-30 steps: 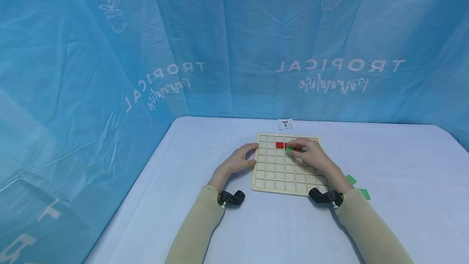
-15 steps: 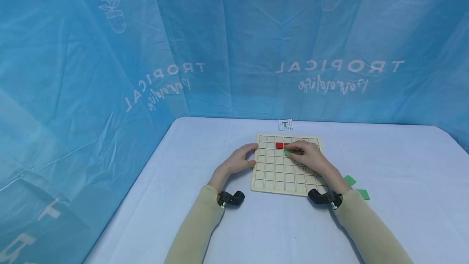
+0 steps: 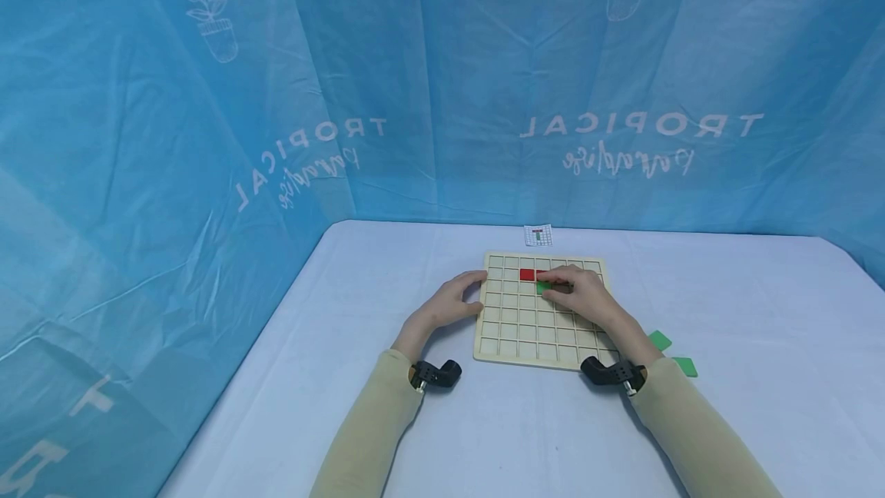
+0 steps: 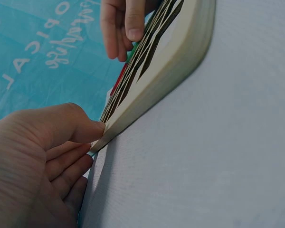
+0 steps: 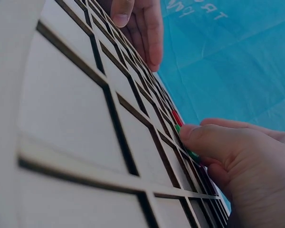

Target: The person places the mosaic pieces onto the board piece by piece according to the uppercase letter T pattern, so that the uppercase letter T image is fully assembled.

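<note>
A pale wooden grid board (image 3: 508,330) lies on the white table. In its upper part is a red tile (image 3: 527,274), with more red just right of it, partly covered by my right hand (image 3: 586,297). That hand pinches a green tile (image 3: 542,288) between thumb and fingers, at the cell just below the red row. In the right wrist view, the thumb (image 5: 192,134) covers part of the green. My left hand (image 3: 449,302) rests against the board's left edge, fingers extended and thumb tip (image 4: 99,127) touching the rim.
Behind the board lies a small printed card (image 3: 538,235) showing a grid with a red and green T shape. Loose green tiles (image 3: 660,340) lie right of the board, near the right forearm. A blue printed curtain (image 3: 470,98) hangs along the back and left.
My right hand has lowered slightly, bringing the green tile down to the cell below the red row, then held nearly still. The left hand has stayed at the board's edge.
</note>
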Tool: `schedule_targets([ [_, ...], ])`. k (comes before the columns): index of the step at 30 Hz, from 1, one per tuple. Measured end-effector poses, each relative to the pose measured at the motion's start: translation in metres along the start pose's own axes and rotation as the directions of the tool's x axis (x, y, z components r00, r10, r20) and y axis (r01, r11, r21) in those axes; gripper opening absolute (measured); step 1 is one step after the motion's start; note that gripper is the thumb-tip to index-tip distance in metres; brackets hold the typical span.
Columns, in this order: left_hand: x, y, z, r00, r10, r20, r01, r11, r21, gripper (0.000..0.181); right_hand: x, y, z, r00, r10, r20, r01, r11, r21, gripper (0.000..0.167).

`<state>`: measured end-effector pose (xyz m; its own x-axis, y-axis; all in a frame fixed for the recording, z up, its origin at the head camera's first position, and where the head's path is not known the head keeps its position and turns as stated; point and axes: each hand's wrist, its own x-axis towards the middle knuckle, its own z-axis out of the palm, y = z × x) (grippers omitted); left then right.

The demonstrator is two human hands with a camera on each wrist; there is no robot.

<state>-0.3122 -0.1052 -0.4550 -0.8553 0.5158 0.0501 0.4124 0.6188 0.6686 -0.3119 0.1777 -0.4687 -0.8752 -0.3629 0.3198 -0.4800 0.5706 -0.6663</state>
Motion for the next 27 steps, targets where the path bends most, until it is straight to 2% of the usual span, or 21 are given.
schedule_targets([
  [5, 0.0, 0.0, 0.001, 1.0, -0.009, 0.003, 0.009, 1.0, 0.004, 0.061, 0.001, -0.003, -0.003, 0.998, 0.067, -0.011, -0.065, 0.989, 0.131, 0.032],
  [8, 0.0, 0.001, 0.001, 1.0, -0.011, 0.004, 0.011, 1.0, 0.008, 0.061, 0.003, -0.007, -0.008, 0.993, 0.115, -0.02, -0.107, 0.963, 0.249, 0.034],
  [14, 0.0, 0.002, 0.0, 1.0, -0.008, 0.005, 0.008, 1.0, 0.007, 0.061, 0.006, -0.02, -0.021, 0.991, 0.125, -0.045, -0.096, 0.907, 0.41, 0.038],
  [19, 0.0, 0.001, 0.0, 1.0, -0.005, 0.004, 0.005, 1.0, 0.004, 0.061, 0.006, -0.03, -0.03, 0.992, 0.118, -0.038, -0.088, 0.885, 0.458, 0.041],
  [27, -0.001, 0.001, 0.001, 1.0, -0.003, 0.008, 0.003, 1.0, 0.003, 0.061, -0.006, -0.044, -0.054, 0.994, 0.095, -0.046, -0.068, 0.908, 0.413, 0.042],
])
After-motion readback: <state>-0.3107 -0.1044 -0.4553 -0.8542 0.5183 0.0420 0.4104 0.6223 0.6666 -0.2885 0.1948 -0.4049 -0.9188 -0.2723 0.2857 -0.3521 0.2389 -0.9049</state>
